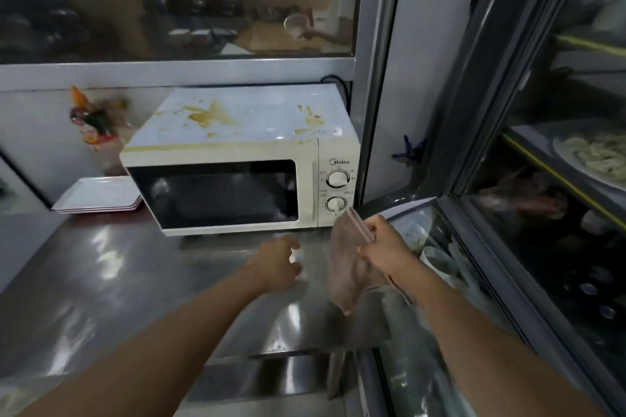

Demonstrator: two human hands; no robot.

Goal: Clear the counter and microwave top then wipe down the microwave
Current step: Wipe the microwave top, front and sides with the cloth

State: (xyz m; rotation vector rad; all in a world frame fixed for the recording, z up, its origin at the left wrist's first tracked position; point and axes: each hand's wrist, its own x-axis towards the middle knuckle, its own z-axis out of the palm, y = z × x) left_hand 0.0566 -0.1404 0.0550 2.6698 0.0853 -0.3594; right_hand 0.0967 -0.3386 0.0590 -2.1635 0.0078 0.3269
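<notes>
Gripping a pink cloth (pixel 349 267) in curled fingers, the right hand (pixel 382 244) hangs by the microwave (pixel 237 159) at the bench's (pixel 118 274) back right corner. Left hand (pixel 276 264) fingers curl round something small and white, too blurred to name. Wiping the top's brown spills could smear them down the door.

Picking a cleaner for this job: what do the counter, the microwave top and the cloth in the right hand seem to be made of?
Counter: looks like stainless steel, brushed, with bright streaked reflections.
Microwave top: probably painted sheet metal, glossy white, with small glints and yellow-brown stains.
Cloth: soft woven or microfibre fabric, matte pinkish-grey, hanging limp in folds from the right hand.
</notes>
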